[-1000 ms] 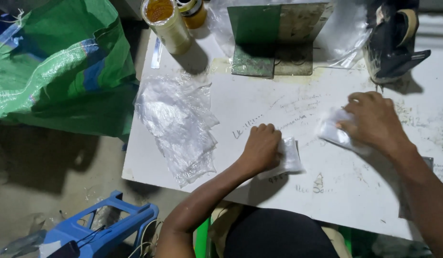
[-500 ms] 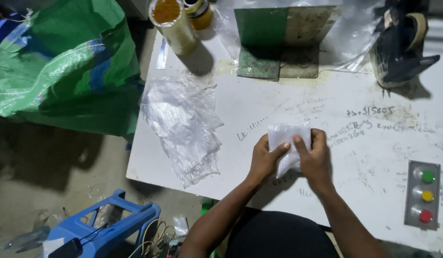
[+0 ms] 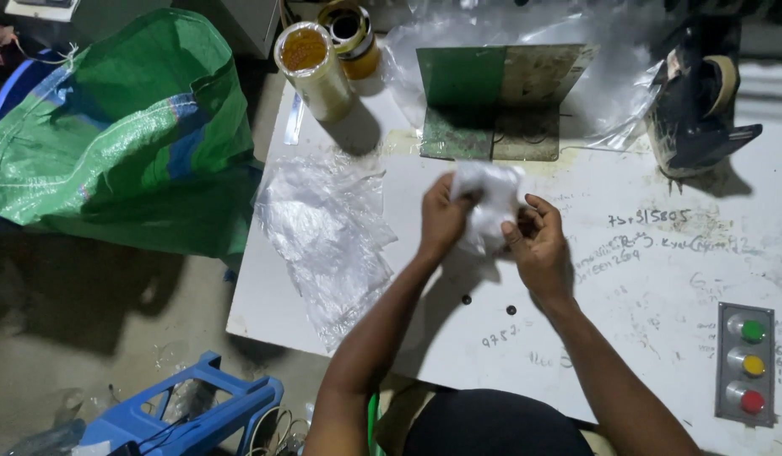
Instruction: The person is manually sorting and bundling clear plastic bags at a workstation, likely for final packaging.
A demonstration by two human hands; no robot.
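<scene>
Both hands hold one small white plastic bag (image 3: 490, 201) above the white table (image 3: 644, 287). My left hand (image 3: 442, 221) grips its left side, fingers curled around it. Fingers of my right hand (image 3: 538, 245) pinch its lower right edge. The bag is lifted off the table, a little in front of the green metal bracket (image 3: 490, 101). A pile of clear plastic bags (image 3: 325, 232) lies on the table to the left of my left hand.
Two tape rolls (image 3: 323, 63) stand at the table's far left corner. A dark tape dispenser (image 3: 696, 97) sits far right. A grey box with green, yellow and red buttons (image 3: 749, 363) is near right. A green woven sack (image 3: 121, 135) and blue stool (image 3: 197, 414) stand left of the table.
My hands were apart, each on a white piece on the table; they came together, and now hold the white bag raised and farther from me.
</scene>
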